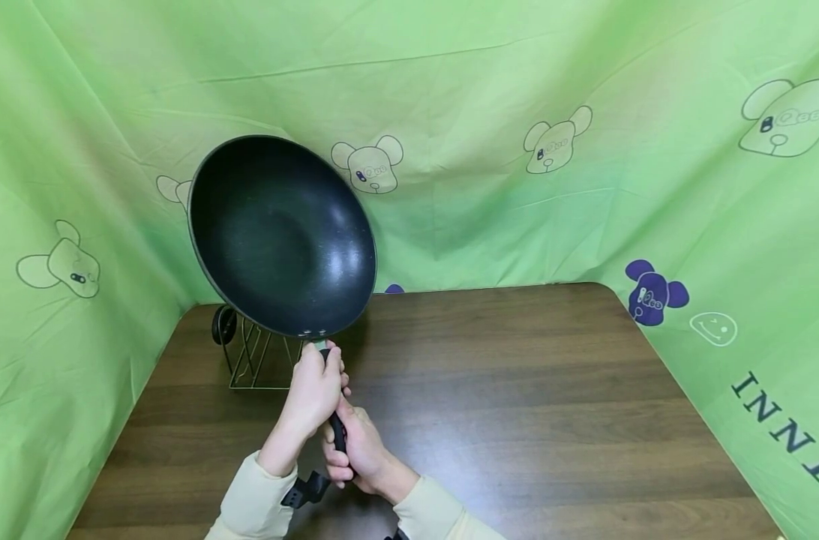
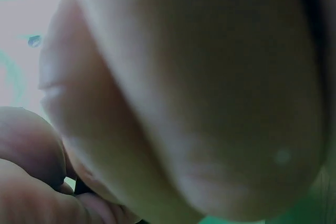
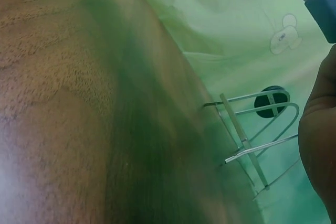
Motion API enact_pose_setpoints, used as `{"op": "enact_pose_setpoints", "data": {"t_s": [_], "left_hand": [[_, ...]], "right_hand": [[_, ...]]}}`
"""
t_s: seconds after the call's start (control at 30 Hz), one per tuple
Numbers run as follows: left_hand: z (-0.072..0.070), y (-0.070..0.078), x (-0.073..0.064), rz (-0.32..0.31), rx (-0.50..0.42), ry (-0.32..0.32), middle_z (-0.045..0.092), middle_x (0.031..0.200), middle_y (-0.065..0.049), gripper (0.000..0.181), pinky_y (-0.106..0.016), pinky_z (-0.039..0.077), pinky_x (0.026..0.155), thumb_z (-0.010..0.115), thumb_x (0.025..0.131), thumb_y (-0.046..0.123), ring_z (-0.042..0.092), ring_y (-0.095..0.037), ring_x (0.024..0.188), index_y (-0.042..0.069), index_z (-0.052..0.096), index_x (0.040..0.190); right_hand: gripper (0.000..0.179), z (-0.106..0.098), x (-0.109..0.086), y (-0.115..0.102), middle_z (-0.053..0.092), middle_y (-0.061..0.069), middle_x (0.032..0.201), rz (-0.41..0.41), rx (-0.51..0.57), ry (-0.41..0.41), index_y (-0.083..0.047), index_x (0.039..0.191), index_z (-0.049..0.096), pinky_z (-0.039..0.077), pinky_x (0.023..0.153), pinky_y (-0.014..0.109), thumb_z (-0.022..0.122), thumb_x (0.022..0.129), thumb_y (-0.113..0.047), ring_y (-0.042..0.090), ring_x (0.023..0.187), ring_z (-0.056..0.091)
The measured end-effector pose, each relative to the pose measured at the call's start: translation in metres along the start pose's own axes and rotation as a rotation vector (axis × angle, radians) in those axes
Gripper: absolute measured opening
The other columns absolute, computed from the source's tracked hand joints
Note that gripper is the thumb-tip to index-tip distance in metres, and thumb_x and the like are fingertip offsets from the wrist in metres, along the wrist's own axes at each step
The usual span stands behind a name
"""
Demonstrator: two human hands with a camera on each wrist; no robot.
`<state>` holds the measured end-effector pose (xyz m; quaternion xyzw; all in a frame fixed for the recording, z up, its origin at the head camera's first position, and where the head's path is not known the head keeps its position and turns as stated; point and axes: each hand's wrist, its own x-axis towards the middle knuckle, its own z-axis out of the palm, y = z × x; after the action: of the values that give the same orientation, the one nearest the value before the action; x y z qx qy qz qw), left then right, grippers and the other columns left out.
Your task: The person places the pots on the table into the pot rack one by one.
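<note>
A dark wok point(image 1: 274, 240) is raised above the table's back left, tilted so that its inside faces me. My left hand point(image 1: 317, 386) grips the handle close under the wok's rim. Lower down, my right hand point(image 1: 362, 442) holds the same black handle point(image 1: 338, 433), fingers curled round it. Skin of the left hand point(image 2: 210, 98) fills most of the left wrist view and hides the handle there. Behind the wok stands a wire rack point(image 1: 259, 388), its upper part covered by the wok in the head view.
A black round piece point(image 3: 271, 102) sits by the rack's wires in the right wrist view. The brown wooden table point(image 1: 531, 405) spreads to the right. Green cloth point(image 1: 463, 225) with printed mouse heads hangs behind and on both sides.
</note>
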<state>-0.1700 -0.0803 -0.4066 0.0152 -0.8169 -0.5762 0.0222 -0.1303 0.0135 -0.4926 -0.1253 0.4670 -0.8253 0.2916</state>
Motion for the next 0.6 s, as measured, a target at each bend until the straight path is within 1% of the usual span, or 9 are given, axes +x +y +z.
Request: {"op": "enact_pose_setpoints", "data": {"t_s": [0.27,0.43,0.6], "left_hand": [[-0.0029,-0.0012,-0.0017,0.004,0.029,0.009,0.054,0.076,-0.008,0.016,-0.026,0.056,0.053,0.043,0.105,0.007,0.058,-0.013,0.055,-0.005,0.046,0.114],[-0.0051,-0.0006,-0.0027,0.015,0.058,0.010,0.055,0.076,-0.008,0.019,-0.027,0.056,0.053,0.043,0.105,0.007,0.058,-0.013,0.054,-0.007,0.045,0.118],[-0.0071,-0.0014,-0.0033,0.025,0.078,0.010,0.056,0.075,-0.008,0.020,-0.026,0.056,0.054,0.042,0.104,0.006,0.060,-0.015,0.055,-0.007,0.044,0.120]], "right_hand": [[0.063,0.0022,0.0027,0.0008,0.035,-0.011,0.045,0.011,0.014,-0.027,-0.016,0.066,0.038,0.036,0.033,0.020,0.034,0.101,-0.068,0.000,0.033,0.036],[0.065,0.0010,0.0050,0.0027,0.035,-0.011,0.045,0.012,0.008,-0.038,-0.015,0.066,0.037,0.036,0.033,0.020,0.034,0.099,-0.071,0.001,0.033,0.036],[0.066,-0.0020,0.0082,0.0058,0.036,-0.011,0.045,0.008,0.000,-0.058,-0.014,0.067,0.038,0.037,0.034,0.021,0.032,0.100,-0.071,0.001,0.032,0.037]]}}
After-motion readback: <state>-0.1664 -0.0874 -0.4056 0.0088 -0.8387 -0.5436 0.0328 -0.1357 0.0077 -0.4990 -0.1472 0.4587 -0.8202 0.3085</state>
